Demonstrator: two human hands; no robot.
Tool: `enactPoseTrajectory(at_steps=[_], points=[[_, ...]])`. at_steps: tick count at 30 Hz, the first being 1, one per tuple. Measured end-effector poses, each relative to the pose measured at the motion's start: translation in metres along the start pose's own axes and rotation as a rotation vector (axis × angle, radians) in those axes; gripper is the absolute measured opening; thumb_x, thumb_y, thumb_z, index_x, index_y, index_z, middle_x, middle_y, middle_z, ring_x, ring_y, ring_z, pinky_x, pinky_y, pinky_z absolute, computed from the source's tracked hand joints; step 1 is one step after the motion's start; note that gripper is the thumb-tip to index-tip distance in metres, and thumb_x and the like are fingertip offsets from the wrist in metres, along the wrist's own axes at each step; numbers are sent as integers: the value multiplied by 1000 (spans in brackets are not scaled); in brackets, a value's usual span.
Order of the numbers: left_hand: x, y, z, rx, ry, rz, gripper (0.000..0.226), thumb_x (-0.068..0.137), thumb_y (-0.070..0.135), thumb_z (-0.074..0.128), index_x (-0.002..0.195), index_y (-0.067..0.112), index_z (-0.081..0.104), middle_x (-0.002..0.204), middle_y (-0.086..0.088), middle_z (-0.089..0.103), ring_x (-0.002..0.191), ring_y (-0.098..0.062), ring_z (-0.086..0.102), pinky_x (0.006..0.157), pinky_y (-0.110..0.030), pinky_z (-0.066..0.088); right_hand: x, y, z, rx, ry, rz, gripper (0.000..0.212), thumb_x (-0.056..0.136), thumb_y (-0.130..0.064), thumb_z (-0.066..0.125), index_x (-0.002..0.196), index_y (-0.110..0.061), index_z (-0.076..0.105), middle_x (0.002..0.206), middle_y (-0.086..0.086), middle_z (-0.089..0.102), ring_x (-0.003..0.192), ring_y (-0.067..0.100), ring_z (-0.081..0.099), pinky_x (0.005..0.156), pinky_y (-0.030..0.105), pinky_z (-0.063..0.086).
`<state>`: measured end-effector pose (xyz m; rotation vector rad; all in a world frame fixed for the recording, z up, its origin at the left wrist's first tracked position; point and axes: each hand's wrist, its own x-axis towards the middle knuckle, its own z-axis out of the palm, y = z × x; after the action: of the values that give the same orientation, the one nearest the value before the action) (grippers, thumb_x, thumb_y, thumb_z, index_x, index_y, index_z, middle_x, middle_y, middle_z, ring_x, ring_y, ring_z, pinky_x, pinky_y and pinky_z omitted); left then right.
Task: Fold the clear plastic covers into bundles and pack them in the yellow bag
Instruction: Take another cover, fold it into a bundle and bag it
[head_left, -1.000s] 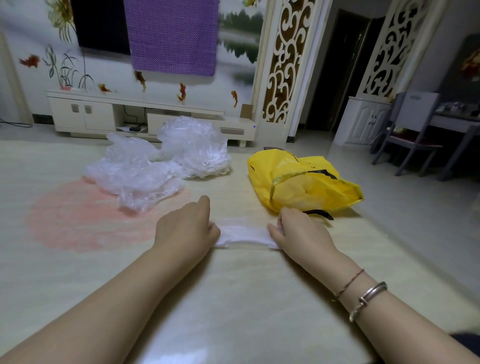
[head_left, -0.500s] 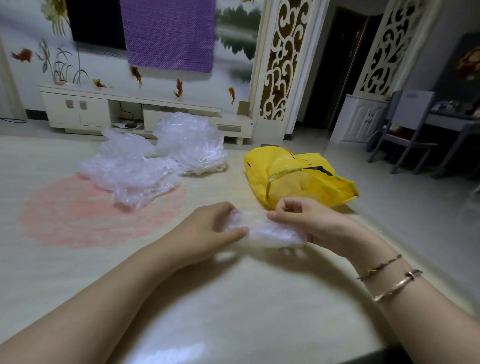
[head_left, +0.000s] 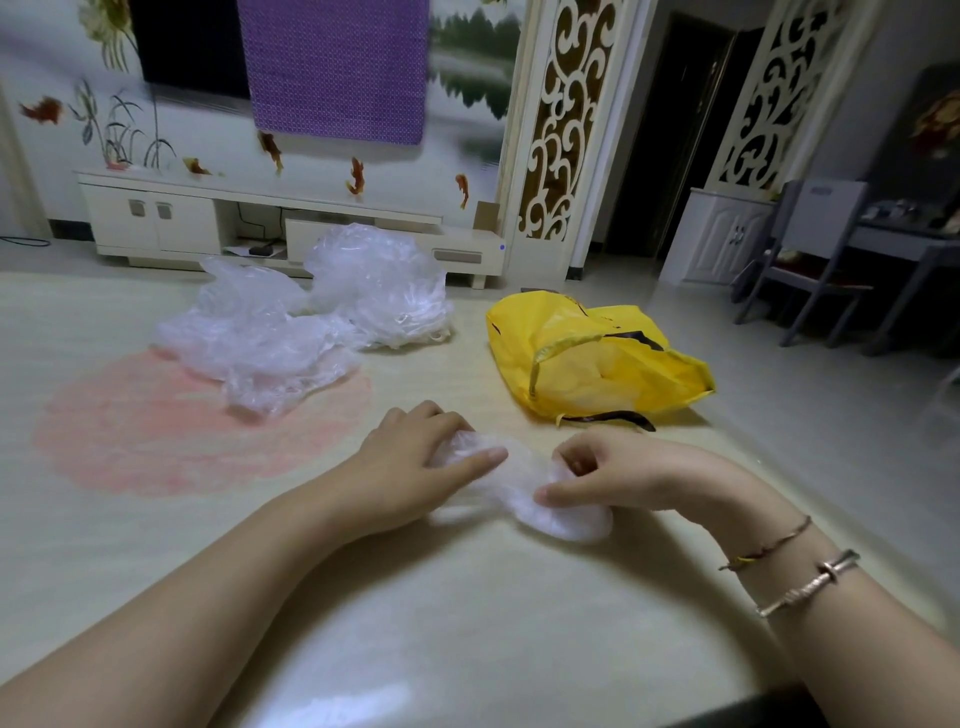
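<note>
Head view, plastic cover (head_left: 524, 486) gripped between left hand (head_left: 415, 462), right hand (head_left: 618, 475)

No text can be read here. The yellow bag (head_left: 597, 358), at the counter's right edge, has black marks, but they are not legible.

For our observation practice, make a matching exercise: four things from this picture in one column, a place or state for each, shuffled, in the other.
Things:
1. yellow bag
2. loose plastic covers
3. plastic cover being folded
4. bracelets

Places or states:
A. held between both hands
B. on the right wrist
C. heaped over the pink circle
D. lying open beyond the right hand

Pairs: 1-D, 2-C, 3-A, 4-B
</note>
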<state>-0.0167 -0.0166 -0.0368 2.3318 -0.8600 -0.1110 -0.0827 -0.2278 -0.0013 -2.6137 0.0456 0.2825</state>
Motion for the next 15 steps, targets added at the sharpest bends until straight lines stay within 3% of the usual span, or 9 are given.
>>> enactPoseTrajectory(at_steps=[3, 5, 7, 10, 12, 15], points=[[0, 3, -2, -84, 5, -57, 53, 82, 68, 29, 94, 25, 59, 101, 2, 51, 102, -19, 42, 90, -29, 33, -5, -3, -5, 617, 1, -130, 24, 86, -18, 69, 71, -15, 50, 69, 0, 47, 61, 10, 45, 53, 19, 40], [3, -1, -1, -115, 33, -42, 49, 94, 58, 36, 80, 15, 54, 87, 0, 50, 90, -18, 46, 77, -30, 34, -8, -5, -11, 945, -16, -171, 23, 82, -12, 72, 80, -10, 50, 76, 7, 52, 65, 15, 52, 60, 23, 53], [5, -1, -2, -208, 46, 3, 50, 94, 52, 44, 76, 6, 53, 73, 1, 48, 70, -13, 45, 64, -28, 32, -8, -5, -13, 1057, 7, -193, 21, 79, -12, 70, 84, -11, 50, 79, 7, 56, 69, 16, 58, 64, 28, 56], [2, 4, -6, -416, 51, -3, 34, 97, 29, 55, 76, 2, 59, 62, 3, 48, 53, -6, 40, 51, -18, 29, -7, -4, -16, 1091, 35, -195, 18, 79, -16, 67, 90, -12, 54, 83, 5, 62, 75, 15, 63, 64, 25, 55], [2, 7, -9, -580, 95, -24, 31, 95, 32, 56, 80, 5, 60, 63, 5, 55, 55, -4, 48, 55, -14, 35, -7, -1, -17, 1088, 30, -188, 23, 79, -18, 67, 98, -10, 56, 83, 5, 63, 72, 16, 63, 62, 23, 52], [7, 6, -13, -853, -8, -79, 54, 78, 63, 59, 102, 15, 64, 93, 0, 72, 89, -13, 67, 83, -27, 48, -5, 0, -17, 1036, -4, -188, 19, 77, -19, 69, 93, -13, 63, 82, 5, 61, 67, 14, 59, 59, 23, 50]])
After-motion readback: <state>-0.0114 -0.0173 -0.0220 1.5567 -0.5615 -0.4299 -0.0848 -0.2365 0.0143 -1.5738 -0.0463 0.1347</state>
